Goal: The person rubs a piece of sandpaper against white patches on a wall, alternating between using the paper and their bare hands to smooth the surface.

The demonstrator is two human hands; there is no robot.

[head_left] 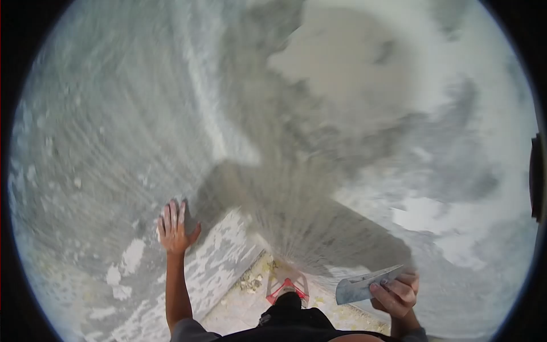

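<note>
Looking straight down, we see a red-strapped shoe near the bottom edge. It stands on a pale floor scattered with small crumbs of debris.

Just right of the shoe, our right hand is curled tightly around a trowel. The fingers wrap over one end, and the flat grey metal blade reaches left, back toward the shoe.

Up and to the left of the shoe, a bare arm stretches out to our left hand. This hand holds nothing. It is fully open, the palm pressed flat on the wall, the fingers straight and close together and the thumb splayed toward the shoe's side.

The wall is rough and grey, and it fills the view beyond the shoe. White flaking patches lie left of the shoe, below the left hand. A broad darker band rises from directly above the shoe toward the top. Paler patches spread up and to the right of the shoe. The wall's surface is streaked with blur, so we cannot make out finer detail.
</note>
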